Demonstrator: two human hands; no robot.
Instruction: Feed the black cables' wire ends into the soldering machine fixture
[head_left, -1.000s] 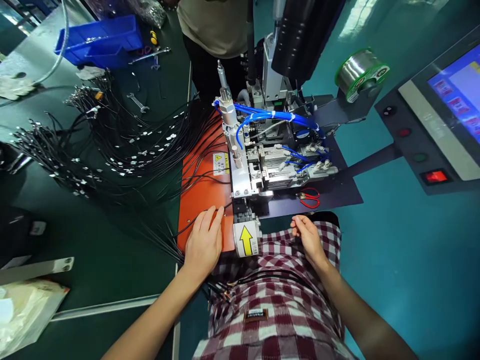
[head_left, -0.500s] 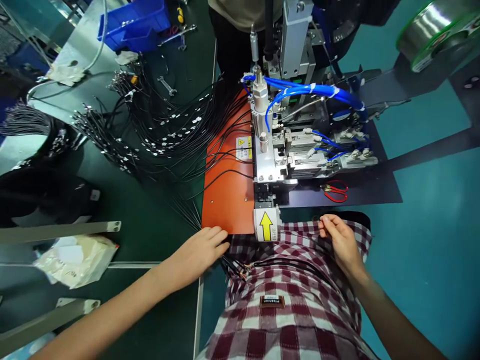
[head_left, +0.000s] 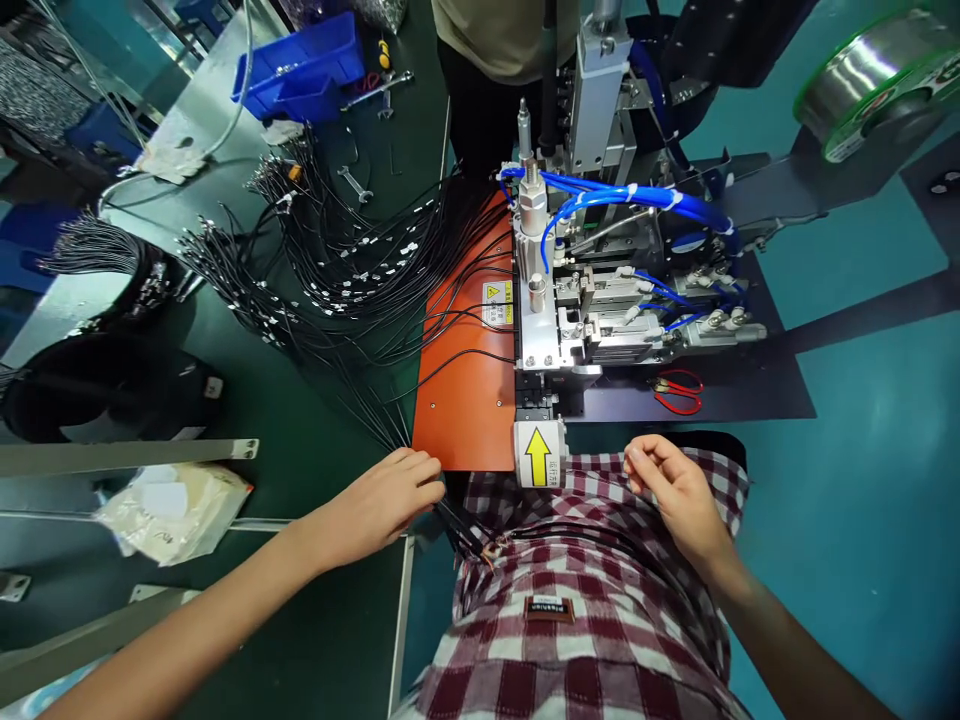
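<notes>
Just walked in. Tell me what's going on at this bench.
A person faces a small machine with blue hoses. Their left hand rests on the black cables at the near corner of the orange plate. The right hand hovers over the checked shirt, fingertips pinched; whether it holds anything is unclear. Another person stands across the bench.

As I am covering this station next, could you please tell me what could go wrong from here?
1. The left hand rests on the black cables where they funnel past the orange plate; a pull could tangle the loose fan.
2. The cable ends hang over the lap and might snag on the checked shirt.
3. The right hand is close to the machine's arrow-labelled block; fingers could be pinched if it moves.
</notes>
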